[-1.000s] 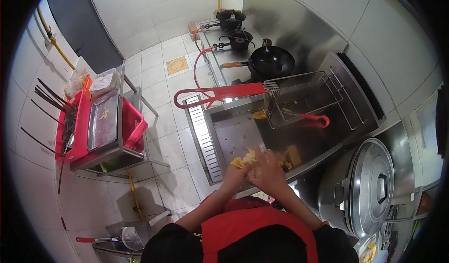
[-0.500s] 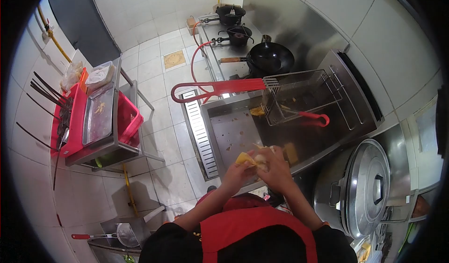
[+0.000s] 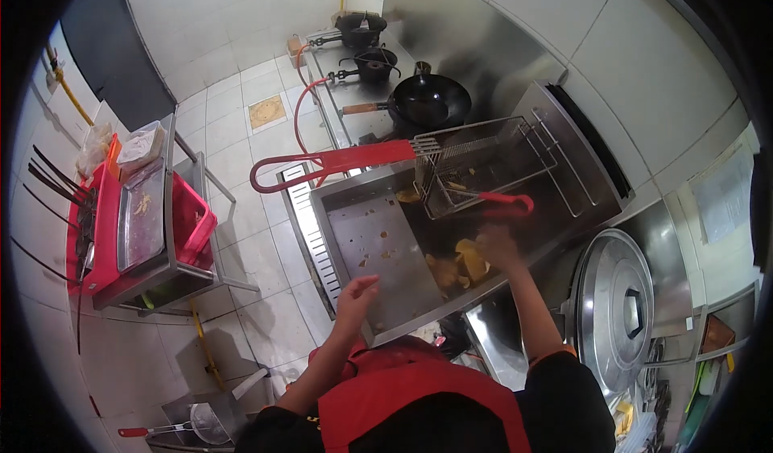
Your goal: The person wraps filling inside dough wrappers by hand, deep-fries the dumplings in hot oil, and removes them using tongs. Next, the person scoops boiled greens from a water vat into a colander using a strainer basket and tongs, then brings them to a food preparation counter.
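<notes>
My left hand (image 3: pixel 357 292) hovers with fingers apart and holds nothing, just above the front edge of the steel fryer tray (image 3: pixel 366 248). My right hand (image 3: pixel 498 246) is blurred and stretched out over the dark oil, right beside several yellow food pieces (image 3: pixel 460 266) floating there. I cannot make out whether it still grips a piece. A wire fry basket (image 3: pixel 483 163) with a long red handle (image 3: pixel 330 161) rests across the back of the fryer. Red tongs (image 3: pixel 506 202) lie by the basket, just beyond my right hand.
A large lidded steel pot (image 3: pixel 624 312) stands to the right of the fryer. A black wok (image 3: pixel 427 99) and two dark pots (image 3: pixel 374 62) sit on the stove behind. A cart with red crates (image 3: pixel 189 223) and a steel pan stands to the left across the tiled floor.
My hands were together over the tray's front, holding yellow pieces. They have parted: the right hand reached out over the oil and the left hand stayed back, now without anything in it.
</notes>
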### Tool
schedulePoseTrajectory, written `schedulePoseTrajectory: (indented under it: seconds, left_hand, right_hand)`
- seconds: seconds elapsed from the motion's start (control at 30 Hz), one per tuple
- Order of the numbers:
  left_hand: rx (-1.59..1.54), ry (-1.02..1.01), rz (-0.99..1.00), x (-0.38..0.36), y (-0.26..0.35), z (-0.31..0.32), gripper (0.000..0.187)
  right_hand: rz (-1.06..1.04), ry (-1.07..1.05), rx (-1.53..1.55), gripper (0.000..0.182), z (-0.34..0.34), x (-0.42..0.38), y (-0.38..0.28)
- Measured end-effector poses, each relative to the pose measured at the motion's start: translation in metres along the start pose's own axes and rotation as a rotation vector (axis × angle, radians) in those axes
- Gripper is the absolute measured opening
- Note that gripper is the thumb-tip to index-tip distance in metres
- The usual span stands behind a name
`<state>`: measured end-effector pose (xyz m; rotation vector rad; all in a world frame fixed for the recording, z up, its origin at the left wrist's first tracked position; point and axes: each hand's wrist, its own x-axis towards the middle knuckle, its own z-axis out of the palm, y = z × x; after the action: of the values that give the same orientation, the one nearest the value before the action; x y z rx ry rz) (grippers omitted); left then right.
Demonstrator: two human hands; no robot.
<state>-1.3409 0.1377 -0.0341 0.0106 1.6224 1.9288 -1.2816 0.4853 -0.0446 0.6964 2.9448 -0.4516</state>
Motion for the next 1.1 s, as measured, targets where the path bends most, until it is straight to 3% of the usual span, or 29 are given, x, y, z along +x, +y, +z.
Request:
schedulePoseTrajectory:
  seconds: [0.1, 0.23, 0.3, 0.4, 0.43, 0.53, 0.57, 0.67, 0.73, 0.77, 0.83, 0.9, 0.97, 1.03, 1.1]
  left_hand:
    - [0.03, 0.067, -0.004, -0.009, -0.005, -0.024, 0.025]
    - [-0.054, 0.238, -0.029, -0.036, 0.0, -0.044, 0.025]
    - [-0.051, 0.312, -0.04, -0.047, -0.001, -0.053, 0.026]
    - [-0.07, 0.407, -0.019, -0.058, -0.012, -0.068, 0.026]
    - [-0.086, 0.415, -0.017, -0.06, -0.017, -0.074, 0.023]
    - [-0.027, 0.465, -0.037, -0.063, -0.021, -0.083, 0.023]
    - [-0.058, 0.491, -0.047, -0.063, -0.02, -0.084, 0.024]
    - [-0.1, 0.491, -0.022, -0.067, -0.023, -0.093, 0.024]
    - [-0.142, 0.484, 0.004, -0.07, -0.03, -0.106, 0.023]
    - [-0.163, 0.482, 0.013, -0.072, -0.032, -0.112, 0.023]
    - [-0.226, 0.505, -0.004, -0.074, -0.033, -0.125, 0.021]
    - [-0.234, 0.481, -0.033, -0.071, -0.033, -0.14, 0.021]
    - [-0.216, 0.435, -0.072, -0.065, -0.032, -0.153, 0.021]
    - [-0.193, 0.429, -0.077, -0.057, -0.038, -0.162, 0.022]
    - [-0.187, 0.421, -0.087, -0.047, -0.046, -0.173, 0.024]
  right_hand:
    - [0.036, -0.02, -0.069, 0.053, 0.068, 0.066, 0.093]
    - [0.097, -0.057, -0.041, 0.049, 0.096, 0.114, 0.135]
    - [-0.004, -0.04, 0.061, 0.033, 0.086, 0.117, 0.118]
    - [-0.163, 0.003, -0.198, 0.029, 0.062, 0.111, 0.089]
    - [-0.106, -0.09, -0.115, 0.035, 0.049, 0.113, 0.073]
    - [-0.236, 0.261, -0.141, 0.028, 0.078, 0.121, 0.093]
    - [-0.158, 0.184, -0.124, 0.029, 0.076, 0.122, 0.102]
    - [0.171, 0.019, -0.012, 0.03, 0.026, 0.083, 0.095]
    - [0.303, -0.09, -0.149, 0.024, -0.052, 0.028, 0.059]
    - [0.274, -0.199, -0.356, 0.021, -0.093, -0.003, 0.042]
    - [0.392, 0.021, 0.212, 0.018, -0.175, -0.07, -0.022]
    - [0.193, 0.252, 0.202, 0.021, -0.218, -0.104, -0.07]
    - [-0.137, 0.449, 0.183, 0.028, -0.234, -0.106, -0.123]
    - [-0.449, 0.527, -0.283, 0.031, -0.221, -0.077, -0.137]
    - [-0.275, 0.236, -0.621, 0.03, -0.188, -0.035, -0.131]
